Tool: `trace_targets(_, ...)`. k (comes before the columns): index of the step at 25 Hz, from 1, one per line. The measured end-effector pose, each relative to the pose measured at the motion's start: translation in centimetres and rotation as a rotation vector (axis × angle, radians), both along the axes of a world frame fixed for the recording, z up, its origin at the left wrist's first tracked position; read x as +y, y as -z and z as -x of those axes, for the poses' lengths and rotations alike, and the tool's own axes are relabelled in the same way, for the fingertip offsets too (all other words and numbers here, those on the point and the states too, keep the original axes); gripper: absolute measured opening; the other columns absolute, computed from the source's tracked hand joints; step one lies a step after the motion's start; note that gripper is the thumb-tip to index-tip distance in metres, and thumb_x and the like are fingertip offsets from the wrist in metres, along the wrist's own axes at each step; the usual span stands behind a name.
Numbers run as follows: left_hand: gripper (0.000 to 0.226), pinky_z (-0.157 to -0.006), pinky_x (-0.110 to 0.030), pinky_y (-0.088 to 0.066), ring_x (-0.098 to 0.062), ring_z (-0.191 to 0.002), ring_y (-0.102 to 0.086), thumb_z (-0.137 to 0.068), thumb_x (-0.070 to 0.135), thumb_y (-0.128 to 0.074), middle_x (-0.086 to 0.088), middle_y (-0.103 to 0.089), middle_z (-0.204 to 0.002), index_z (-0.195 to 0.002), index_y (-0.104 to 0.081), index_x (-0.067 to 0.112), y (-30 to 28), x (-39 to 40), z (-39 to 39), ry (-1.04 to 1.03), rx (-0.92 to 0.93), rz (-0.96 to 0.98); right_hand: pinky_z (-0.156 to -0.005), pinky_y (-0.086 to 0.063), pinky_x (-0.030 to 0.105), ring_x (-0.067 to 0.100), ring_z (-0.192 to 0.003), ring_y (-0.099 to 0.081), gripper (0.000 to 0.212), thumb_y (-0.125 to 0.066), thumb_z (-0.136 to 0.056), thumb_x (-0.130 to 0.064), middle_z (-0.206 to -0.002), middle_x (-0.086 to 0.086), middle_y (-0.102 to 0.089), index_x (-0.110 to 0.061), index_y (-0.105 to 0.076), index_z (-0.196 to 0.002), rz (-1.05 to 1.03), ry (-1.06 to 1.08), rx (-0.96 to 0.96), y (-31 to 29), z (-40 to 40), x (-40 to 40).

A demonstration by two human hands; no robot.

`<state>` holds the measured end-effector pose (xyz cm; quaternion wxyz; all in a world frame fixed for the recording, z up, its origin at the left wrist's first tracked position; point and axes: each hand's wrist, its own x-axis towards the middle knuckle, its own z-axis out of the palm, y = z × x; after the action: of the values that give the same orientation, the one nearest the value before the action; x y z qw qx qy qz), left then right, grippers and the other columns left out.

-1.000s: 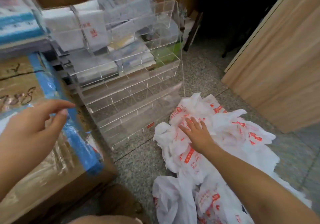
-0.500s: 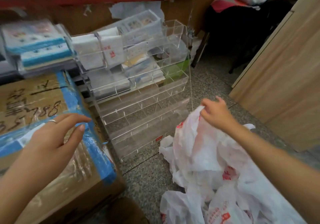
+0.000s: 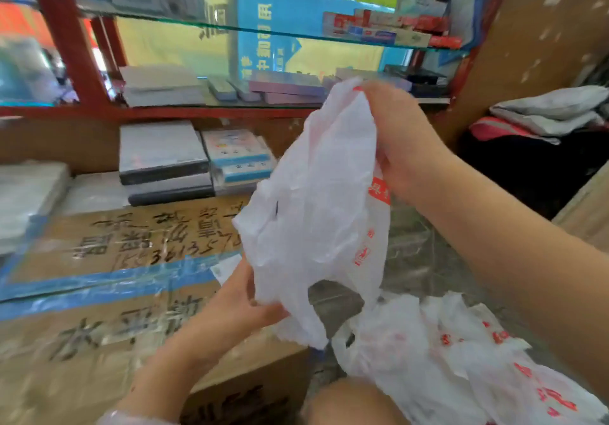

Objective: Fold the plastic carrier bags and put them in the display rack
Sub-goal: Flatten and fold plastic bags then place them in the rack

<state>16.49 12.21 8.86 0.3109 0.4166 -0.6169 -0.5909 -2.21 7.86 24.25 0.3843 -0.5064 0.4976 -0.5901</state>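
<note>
A white plastic carrier bag with red print hangs in the air between my hands. My right hand grips its top end, fingers curled round the plastic. My left hand pinches its lower left edge. A heap of more white bags with red print lies on the floor at the lower right. The clear display rack is hidden behind the held bag and out of view.
A taped cardboard box with handwriting stands at the left, close under my left arm. Stacked packets and books lie behind it. A red-framed glass shelf with goods runs across the back. A wooden panel stands at the right.
My right hand has lifted one bag up off the heap. My left hand has come in from over the box and taken hold of the bag's lower edge. The view has tilted up.
</note>
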Motion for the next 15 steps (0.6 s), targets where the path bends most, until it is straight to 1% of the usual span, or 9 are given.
trace_targets(1,0.053,-0.073,-0.012,-0.05,0.004,-0.093,-0.063,-0.068,0.037,-0.078,0.028,-0.067,-0.099,-0.117,-0.059,0.032,-0.2,0.2,-2.0,-0.04,0.141,-0.041,-0.058,-0.044,0.025,0.012,-0.058,-0.057,0.025,-0.047,-0.096,-0.02,-0.058,-0.006,-0.057,-0.022,-0.056,-0.072,-0.039,-0.026,-0.025,0.3,-2.5,-1.2)
trace_targets(3,0.055,-0.072,-0.024,-0.056,-0.013,-0.098,-0.067,-0.062,0.049,-0.08,0.004,-0.07,-0.11,-0.111,-0.069,0.025,-0.6,0.2,-5.5,-0.161,0.448,-0.132,-0.05,-0.04,0.019,0.009,-0.051,-0.055,0.023,-0.048,-0.095,-0.019,-0.057,-0.005,-0.058,-0.018,-0.055,-0.073,-0.111,-0.016,0.007,2.0,-5.7,-3.5)
trace_targets(4,0.051,-0.069,-0.03,-0.058,-0.019,-0.092,-0.069,-0.065,0.047,-0.077,-0.003,-0.07,-0.109,-0.109,-0.07,0.022,-0.9,0.2,-7.4,-0.282,0.59,-0.191,-0.048,-0.039,0.018,0.011,-0.053,-0.054,0.021,-0.048,-0.094,-0.017,-0.061,-0.002,-0.058,-0.017,-0.055,-0.074,-0.144,0.016,0.072,3.1,-7.0,-4.6)
trace_targets(6,0.034,-0.058,-0.033,-0.058,-0.02,-0.071,-0.07,-0.067,0.035,-0.068,-0.006,-0.073,-0.092,-0.094,-0.074,0.018,-0.6,0.0,-11.2,-0.476,0.789,-0.295,-0.04,-0.037,0.014,0.014,-0.049,-0.053,0.022,-0.048,-0.092,-0.007,-0.061,0.004,-0.055,-0.014,-0.055,-0.073,-0.234,0.036,0.124,5.4,-8.4,-6.1)
trace_targets(8,0.022,-0.05,-0.031,-0.056,-0.02,-0.061,-0.069,-0.064,0.032,-0.072,-0.006,-0.073,-0.08,-0.08,-0.077,0.018,-0.5,0.0,-13.8,-0.591,0.856,-0.306,-0.036,-0.038,0.014,0.009,-0.039,-0.054,0.022,-0.048,-0.092,0.0,-0.051,0.002,-0.059,-0.01,-0.058,-0.074,-0.343,-0.016,0.009,7.6,-9.1,-6.6)
trace_targets(9,0.019,-0.049,-0.031,-0.055,-0.021,-0.061,-0.069,-0.071,0.03,-0.072,-0.006,-0.073,-0.078,-0.083,-0.075,0.016,-0.1,-0.1,-14.8,-0.658,0.862,-0.319,-0.039,-0.041,0.017,0.009,-0.04,-0.056,0.019,-0.049,-0.092,0.0,-0.053,0.0,-0.062,-0.009,-0.06,-0.079,-0.386,-0.039,-0.035,8.6,-9.3,-6.4)
trace_targets(11,0.019,-0.045,-0.028,-0.054,-0.026,-0.065,-0.067,-0.094,0.025,-0.05,-0.005,-0.073,-0.071,-0.095,-0.065,0.013,0.7,-0.5,-15.6,-0.775,0.857,-0.405,-0.043,-0.048,0.021,0.011,-0.046,-0.061,0.015,-0.05,-0.093,-0.001,-0.069,0.006,-0.067,-0.009,-0.062,-0.09,-0.445,-0.067,-0.116,10.0,-9.7,-6.2)
trace_targets(12,0.022,-0.045,-0.028,-0.055,-0.026,-0.069,-0.065,-0.098,0.023,-0.042,-0.005,-0.073,-0.072,-0.099,-0.061,0.013,1.2,-0.7,-15.8,-0.81,0.843,-0.447,-0.045,-0.052,0.022,0.012,-0.051,-0.064,0.015,-0.049,-0.093,-0.001,-0.078,0.009,-0.068,-0.007,-0.063,-0.096,-0.456,-0.093,-0.18,10.4,-10.0,-6.1)
trace_targets(15,0.033,-0.066,-0.036,-0.057,-0.028,-0.092,-0.063,-0.099,0.028,-0.039,-0.01,-0.068,-0.111,-0.122,-0.059,0.017,1.8,-1.4,-15.3,-0.727,0.9,-0.462,-0.048,-0.052,0.022,0.012,-0.062,-0.068,0.017,-0.045,-0.097,-0.014,-0.082,0.005,-0.072,-0.012,-0.06,-0.104,-0.43,-0.215,-0.387,10.4,-10.0,-5.0)
